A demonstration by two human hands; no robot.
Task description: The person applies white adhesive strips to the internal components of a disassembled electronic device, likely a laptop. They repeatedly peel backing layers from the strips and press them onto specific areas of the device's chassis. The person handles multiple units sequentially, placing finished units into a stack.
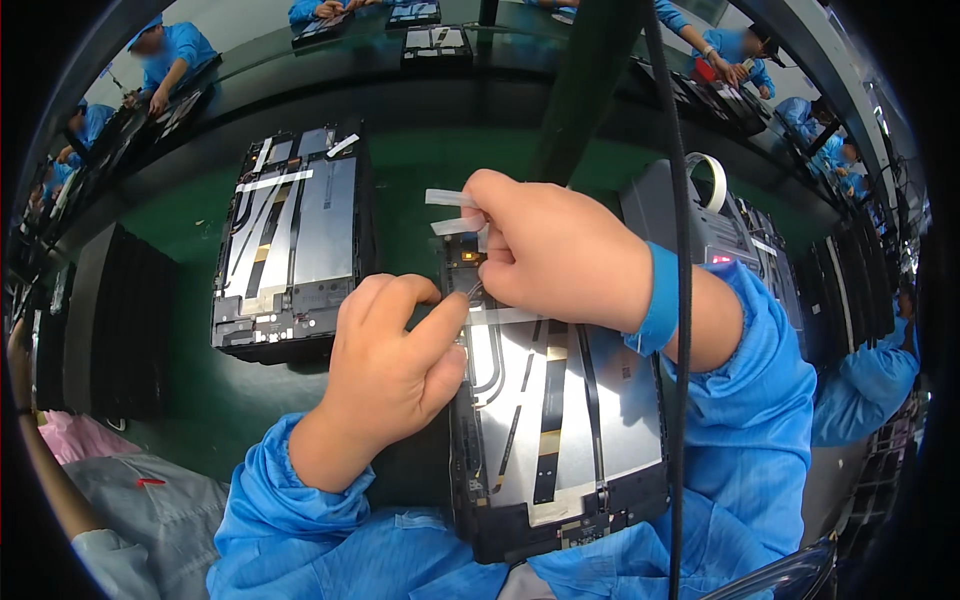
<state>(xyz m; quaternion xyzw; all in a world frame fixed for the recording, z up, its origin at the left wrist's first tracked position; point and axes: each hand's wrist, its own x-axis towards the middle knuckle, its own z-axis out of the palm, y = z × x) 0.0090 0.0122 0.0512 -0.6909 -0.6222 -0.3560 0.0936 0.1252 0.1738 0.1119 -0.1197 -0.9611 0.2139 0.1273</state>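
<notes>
An opened tablet-like device (625, 400) lies in front of me, with silver panels, black flat cables and a black frame. My right hand (560, 250) is closed over its upper left part, and strips of whitish tape (450, 198) stick out from between the fingers. At the device's left edge my left hand (395, 350) is closed, its index fingertip close to the right fingers. Thin wires (474, 290) show between the two hands. What the left fingertips pinch, if anything, is too small to tell. A blue band (660, 295) circles my right wrist.
A stack of similar opened devices (320, 220) stands to the left on the green table (190, 290). Further left are upright black panels (120, 320). A grey machine with a tape roll (708, 185) sits at right. A black cable (684, 420) hangs in front. Several people work around.
</notes>
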